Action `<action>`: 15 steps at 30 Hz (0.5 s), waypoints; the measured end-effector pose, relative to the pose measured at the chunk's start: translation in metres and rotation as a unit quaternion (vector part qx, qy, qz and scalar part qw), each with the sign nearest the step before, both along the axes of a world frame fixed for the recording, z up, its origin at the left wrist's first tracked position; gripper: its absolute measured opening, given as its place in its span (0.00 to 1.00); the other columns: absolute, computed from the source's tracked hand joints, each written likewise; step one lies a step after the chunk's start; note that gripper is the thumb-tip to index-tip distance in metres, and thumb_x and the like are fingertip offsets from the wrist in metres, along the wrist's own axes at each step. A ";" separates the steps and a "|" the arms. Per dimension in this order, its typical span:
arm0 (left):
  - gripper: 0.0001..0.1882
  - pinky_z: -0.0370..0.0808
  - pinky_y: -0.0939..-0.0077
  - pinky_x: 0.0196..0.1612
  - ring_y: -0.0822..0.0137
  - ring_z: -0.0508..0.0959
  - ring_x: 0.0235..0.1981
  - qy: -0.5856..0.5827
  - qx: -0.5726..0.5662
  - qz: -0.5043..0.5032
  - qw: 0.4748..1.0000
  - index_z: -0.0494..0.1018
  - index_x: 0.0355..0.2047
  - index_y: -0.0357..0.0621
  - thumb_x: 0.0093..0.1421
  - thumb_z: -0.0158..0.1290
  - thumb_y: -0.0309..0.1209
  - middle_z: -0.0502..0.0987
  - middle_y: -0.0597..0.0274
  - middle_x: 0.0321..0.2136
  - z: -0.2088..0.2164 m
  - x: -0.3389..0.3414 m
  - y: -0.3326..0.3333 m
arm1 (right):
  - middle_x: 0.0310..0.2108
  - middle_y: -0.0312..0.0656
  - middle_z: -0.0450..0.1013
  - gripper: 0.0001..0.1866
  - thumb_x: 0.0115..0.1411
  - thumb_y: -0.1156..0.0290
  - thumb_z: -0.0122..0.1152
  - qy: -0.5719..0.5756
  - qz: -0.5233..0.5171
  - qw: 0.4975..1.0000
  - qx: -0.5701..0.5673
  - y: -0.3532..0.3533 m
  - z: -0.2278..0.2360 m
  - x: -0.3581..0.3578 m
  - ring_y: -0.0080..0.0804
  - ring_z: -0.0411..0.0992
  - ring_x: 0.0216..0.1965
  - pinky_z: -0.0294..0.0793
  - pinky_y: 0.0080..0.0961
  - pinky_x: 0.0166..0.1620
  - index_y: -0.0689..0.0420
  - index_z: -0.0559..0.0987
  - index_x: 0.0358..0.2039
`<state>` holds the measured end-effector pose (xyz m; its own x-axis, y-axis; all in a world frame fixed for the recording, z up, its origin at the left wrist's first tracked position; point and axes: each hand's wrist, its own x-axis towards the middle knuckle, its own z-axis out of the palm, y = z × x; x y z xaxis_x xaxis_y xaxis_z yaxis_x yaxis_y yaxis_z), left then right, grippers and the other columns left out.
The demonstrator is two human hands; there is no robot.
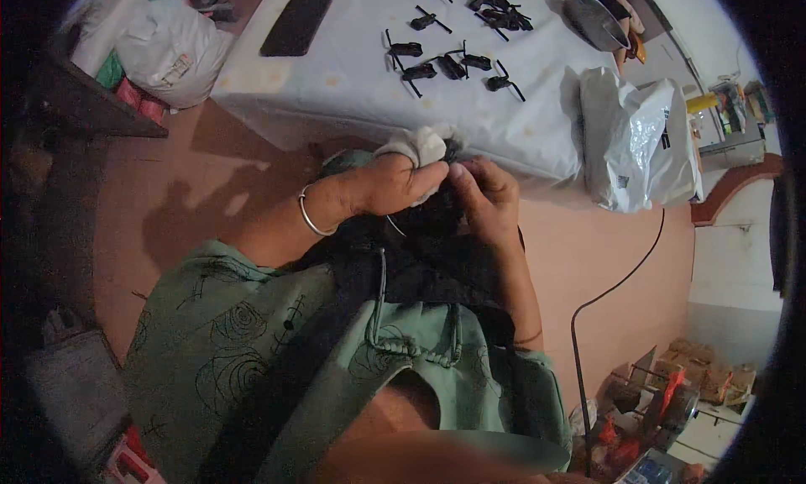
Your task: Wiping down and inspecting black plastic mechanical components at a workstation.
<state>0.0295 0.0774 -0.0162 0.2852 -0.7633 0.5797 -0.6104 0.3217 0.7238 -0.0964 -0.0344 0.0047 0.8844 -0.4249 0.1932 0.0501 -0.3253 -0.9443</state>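
My left hand point(395, 184), with a silver bangle at the wrist, is closed on a crumpled white cloth point(421, 146) just off the near edge of the table. At its fingertips a small black piece point(452, 151) shows; its exact kind is hidden by the fingers. My right hand point(489, 190) meets the left there, thumb and fingers pinched at that same piece. Farther off on the white tablecloth point(336, 89) lie several small black parts point(451, 67), each a short body with a thin rod or tail. More of these black parts point(504, 15) sit heaped behind them.
A dark phone point(296, 24) lies at the table's far left. A metal bowl point(596, 18) stands at the far right, with a silvery plastic bag point(634, 140) nearer. A stuffed white sack point(172, 52) is left of the table. A black cable point(588, 308) runs down at right.
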 end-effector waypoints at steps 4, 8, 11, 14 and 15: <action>0.14 0.66 0.84 0.26 0.80 0.67 0.23 0.229 0.151 -0.071 0.959 0.63 0.44 0.41 0.56 0.41 0.24 0.69 0.68 0.25 0.024 -0.007 0.005 | 0.18 0.33 0.67 0.09 0.56 0.71 0.54 -0.006 -0.034 0.997 0.062 0.003 -0.003 0.005 0.16 0.61 0.23 0.64 0.17 0.28 0.63 0.72 0.24; 0.09 0.67 0.75 0.32 0.68 0.68 0.28 0.262 0.137 -0.030 0.955 0.66 0.35 0.39 0.53 0.43 0.26 0.69 0.60 0.27 0.012 -0.005 0.003 | 0.21 0.26 0.64 0.11 0.61 0.67 0.47 0.032 0.013 0.998 -0.048 -0.002 -0.011 0.003 0.12 0.58 0.24 0.58 0.12 0.27 0.61 0.71 0.27; 0.10 0.67 0.78 0.32 0.73 0.68 0.29 0.125 0.099 -0.002 0.987 0.65 0.37 0.38 0.53 0.42 0.23 0.68 0.61 0.28 0.014 -0.006 0.000 | 0.21 0.26 0.65 0.14 0.63 0.64 0.43 0.079 0.014 0.996 -0.045 0.002 -0.005 0.003 0.13 0.58 0.24 0.58 0.12 0.27 0.61 0.71 0.29; 0.10 0.67 0.71 0.35 0.64 0.69 0.30 -0.013 0.046 0.030 0.998 0.64 0.37 0.37 0.52 0.43 0.24 0.68 0.55 0.29 0.008 -0.012 -0.003 | 0.18 0.35 0.65 0.14 0.62 0.66 0.44 0.039 -0.003 0.998 0.047 0.006 -0.017 0.006 0.17 0.58 0.22 0.63 0.18 0.28 0.64 0.71 0.26; 0.11 0.67 0.68 0.37 0.59 0.70 0.31 -0.080 0.034 0.054 0.995 0.64 0.37 0.36 0.52 0.43 0.25 0.68 0.52 0.30 0.005 -0.014 -0.004 | 0.18 0.35 0.65 0.14 0.62 0.66 0.44 0.039 -0.004 0.998 0.046 0.008 -0.020 0.007 0.17 0.58 0.22 0.63 0.18 0.28 0.64 0.71 0.26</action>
